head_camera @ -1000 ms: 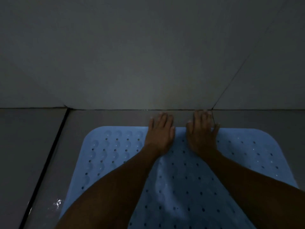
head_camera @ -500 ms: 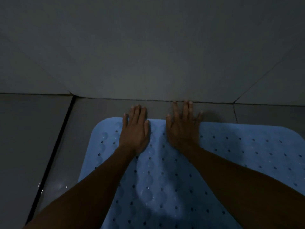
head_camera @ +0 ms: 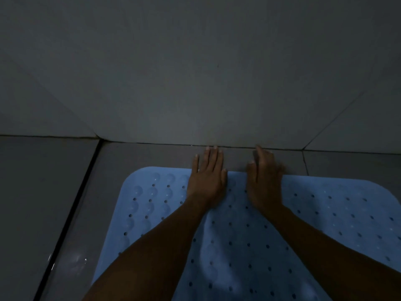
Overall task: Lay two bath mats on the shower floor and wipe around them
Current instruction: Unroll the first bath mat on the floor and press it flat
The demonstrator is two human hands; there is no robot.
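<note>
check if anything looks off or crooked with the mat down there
Nothing stands out. The blue bath mat lies flat on the floor tiles, its far edge roughly parallel to the wall. The left hand and right hand press flat on that edge. Only one mat is in view.

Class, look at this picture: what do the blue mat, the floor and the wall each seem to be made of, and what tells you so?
Blue mat: probably soft rubber or plastic, matte; it has punched holes and moulded round bumps.
Floor: looks like glazed tile, glossy; it shows a dark grout line and shiny highlights.
Wall: apparently large grey tile, smooth and duller; thin joints cross it.
</note>
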